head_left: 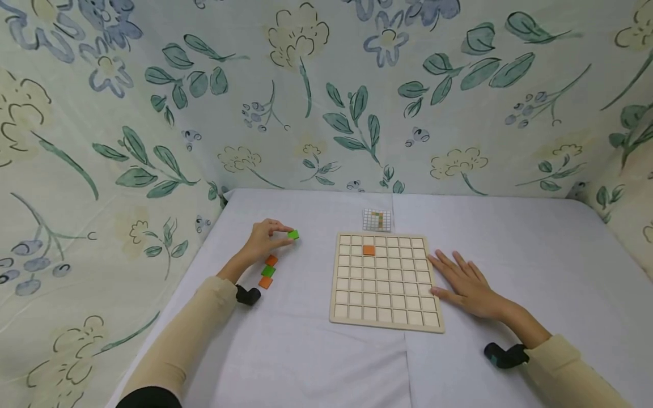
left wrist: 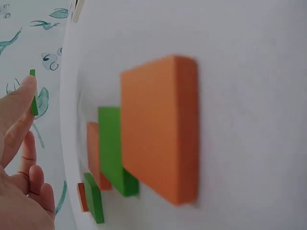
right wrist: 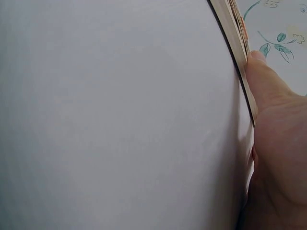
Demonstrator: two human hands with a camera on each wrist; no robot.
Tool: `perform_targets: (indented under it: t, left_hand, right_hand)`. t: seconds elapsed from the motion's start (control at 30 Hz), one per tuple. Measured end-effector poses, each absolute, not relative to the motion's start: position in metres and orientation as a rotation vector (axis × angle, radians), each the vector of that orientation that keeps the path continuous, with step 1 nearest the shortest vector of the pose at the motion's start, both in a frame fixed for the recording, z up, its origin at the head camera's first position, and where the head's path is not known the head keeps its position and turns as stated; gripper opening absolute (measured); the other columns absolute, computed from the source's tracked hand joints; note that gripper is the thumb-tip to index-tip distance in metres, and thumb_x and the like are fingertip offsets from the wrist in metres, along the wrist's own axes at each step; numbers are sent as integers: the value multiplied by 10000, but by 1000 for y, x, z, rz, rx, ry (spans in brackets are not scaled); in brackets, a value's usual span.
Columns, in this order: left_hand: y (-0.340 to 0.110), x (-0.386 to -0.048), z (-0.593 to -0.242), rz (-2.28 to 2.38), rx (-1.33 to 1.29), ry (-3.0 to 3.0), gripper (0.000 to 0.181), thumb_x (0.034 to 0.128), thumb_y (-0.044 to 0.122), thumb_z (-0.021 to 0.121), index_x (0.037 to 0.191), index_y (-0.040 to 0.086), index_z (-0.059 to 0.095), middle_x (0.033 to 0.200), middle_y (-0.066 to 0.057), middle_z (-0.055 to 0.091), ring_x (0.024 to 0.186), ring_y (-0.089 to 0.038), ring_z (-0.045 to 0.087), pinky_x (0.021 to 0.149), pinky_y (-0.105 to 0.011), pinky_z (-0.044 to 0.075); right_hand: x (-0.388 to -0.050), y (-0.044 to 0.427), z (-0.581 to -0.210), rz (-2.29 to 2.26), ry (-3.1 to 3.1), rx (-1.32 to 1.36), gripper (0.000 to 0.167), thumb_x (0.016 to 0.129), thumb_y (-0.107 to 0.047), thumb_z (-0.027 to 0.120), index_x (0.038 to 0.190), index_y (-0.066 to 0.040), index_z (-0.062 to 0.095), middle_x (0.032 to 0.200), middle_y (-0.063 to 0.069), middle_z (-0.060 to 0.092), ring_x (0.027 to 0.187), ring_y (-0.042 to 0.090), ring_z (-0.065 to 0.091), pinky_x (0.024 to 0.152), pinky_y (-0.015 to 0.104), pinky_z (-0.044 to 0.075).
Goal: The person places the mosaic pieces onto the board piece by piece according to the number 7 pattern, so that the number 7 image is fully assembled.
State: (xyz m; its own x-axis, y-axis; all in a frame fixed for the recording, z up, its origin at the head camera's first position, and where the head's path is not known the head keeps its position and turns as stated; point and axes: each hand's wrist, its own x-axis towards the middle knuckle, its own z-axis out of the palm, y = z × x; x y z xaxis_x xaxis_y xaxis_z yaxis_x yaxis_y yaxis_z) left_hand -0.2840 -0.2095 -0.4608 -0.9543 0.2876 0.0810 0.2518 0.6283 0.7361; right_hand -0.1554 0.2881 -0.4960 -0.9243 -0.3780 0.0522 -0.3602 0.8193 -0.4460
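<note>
My left hand [head_left: 261, 242] pinches a green square tile [head_left: 293, 234] between thumb and fingertips, raised to the left of the wooden grid board [head_left: 380, 286]. A row of orange and green tiles lies below that hand; the left wrist view shows the nearest orange tile [left wrist: 148, 129] large, a green tile [left wrist: 110, 143] behind it, and several more beyond. Part of the row is hidden by the hand in the head view. One orange tile [head_left: 369, 250] sits in a cell near the board's top. At the board's right edge my right hand [head_left: 471, 289] rests with fingers spread, its thumb [right wrist: 261, 72] touching the rim.
Just behind the board's far edge lies a small card [head_left: 377, 220] printed with a coloured grid. A white cloth [head_left: 326, 362] covers the table, and a floral curtain [head_left: 306, 113] hangs behind and at both sides.
</note>
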Motion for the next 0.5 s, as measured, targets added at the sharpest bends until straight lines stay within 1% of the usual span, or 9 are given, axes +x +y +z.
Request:
perform_targets:
  t: [0.2,0.3,0.5]
  left_hand:
    - [-189,-287,-449,1270,540,2756,321,869,209,800,1164,92,755,1189,-111,605,1233,-330,376,1034,-546,268]
    - [-177,-286,-442,1254,549,2748,329,866,228,804,1169,109,756,1215,-104,587,1238,-319,369,1034,-551,272]
    - [-153,-283,-432,1188,636,2744,339,873,226,795,1186,106,748,1186,-116,599,1220,-304,398,1047,-541,258]
  right_hand:
    - [-155,286,-487,-664,2915,-556,781,990,-474,571,1598,-142,212,1636,207,127,1470,486,-22,1091,689,-26]
    - [-156,286,-487,-667,2913,-554,779,991,-476,567,1599,-143,211,1635,208,126,1469,486,-24,1091,689,-29]
    - [-156,287,-486,-673,2907,-560,771,994,-468,567,1597,-143,215,1635,210,126,1467,493,-22,1090,690,-31]
